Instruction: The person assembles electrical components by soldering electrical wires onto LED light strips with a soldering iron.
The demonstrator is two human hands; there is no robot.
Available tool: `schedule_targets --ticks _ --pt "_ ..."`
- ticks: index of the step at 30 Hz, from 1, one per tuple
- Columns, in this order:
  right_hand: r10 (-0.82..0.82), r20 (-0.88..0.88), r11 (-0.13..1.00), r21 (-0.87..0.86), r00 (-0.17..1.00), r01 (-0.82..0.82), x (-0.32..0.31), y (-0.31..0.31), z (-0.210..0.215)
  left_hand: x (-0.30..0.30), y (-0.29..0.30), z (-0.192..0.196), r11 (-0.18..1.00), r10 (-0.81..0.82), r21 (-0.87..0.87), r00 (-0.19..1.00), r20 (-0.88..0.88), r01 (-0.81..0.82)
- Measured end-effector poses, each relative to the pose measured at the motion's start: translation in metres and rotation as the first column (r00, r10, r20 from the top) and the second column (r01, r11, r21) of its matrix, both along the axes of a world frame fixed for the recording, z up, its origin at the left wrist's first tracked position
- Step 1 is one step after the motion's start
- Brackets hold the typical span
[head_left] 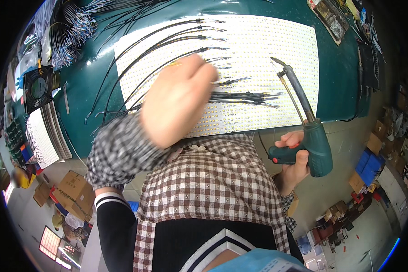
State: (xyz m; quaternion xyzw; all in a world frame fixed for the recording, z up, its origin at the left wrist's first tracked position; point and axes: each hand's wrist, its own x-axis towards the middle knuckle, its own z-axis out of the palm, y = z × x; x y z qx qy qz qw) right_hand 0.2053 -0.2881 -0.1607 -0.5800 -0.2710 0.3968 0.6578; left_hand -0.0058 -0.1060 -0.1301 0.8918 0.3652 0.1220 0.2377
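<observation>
We hold the left hand [177,102] blurred over the black leads [240,96] on the LED panel [267,41], finger state unclear; right hand [294,165] fingers clamp the soldering gun [310,136], tip raised clear of the bench [84,90].

We see a green pistol-grip soldering gun [313,143] held upright, its dark barrel slanting up and left to a bent tip above the white LED strip panel [258,50]. The panel lies flat on the green mat, dotted with rows of small yellow chips. Black wire leads [240,96] with bare ends fan across its left half, several bunched together near its lower edge.
</observation>
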Motion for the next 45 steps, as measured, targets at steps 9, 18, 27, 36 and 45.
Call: schedule_targets --ticks 9,18,27,36,45 --pt "-0.003 -0.012 1.0 -0.003 1.0 0.003 -0.002 -0.008 0.0 0.026 0.003 -0.026 1.0 -0.027 0.019 0.994 0.11 0.025" --pt "0.057 -0.016 0.997 -0.043 0.998 -0.057 0.0 -0.012 -0.002 0.014 -0.009 -0.029 0.979 0.187 -0.097 0.98 0.07 -0.18" --pt "0.137 0.106 0.973 -0.199 0.985 -0.114 -0.013 -0.01 0.006 0.012 -0.009 -0.037 0.973 0.211 -0.131 0.961 0.178 -0.19" --pt "0.217 0.096 0.95 -0.252 0.971 -0.187 -0.016 -0.011 0.01 0.011 -0.007 -0.038 0.971 0.206 -0.168 0.949 0.239 -0.169" --pt "0.28 0.043 0.93 -0.259 0.959 -0.26 -0.016 -0.016 0.006 0.011 -0.007 -0.037 0.974 0.194 -0.164 0.952 0.237 -0.158"
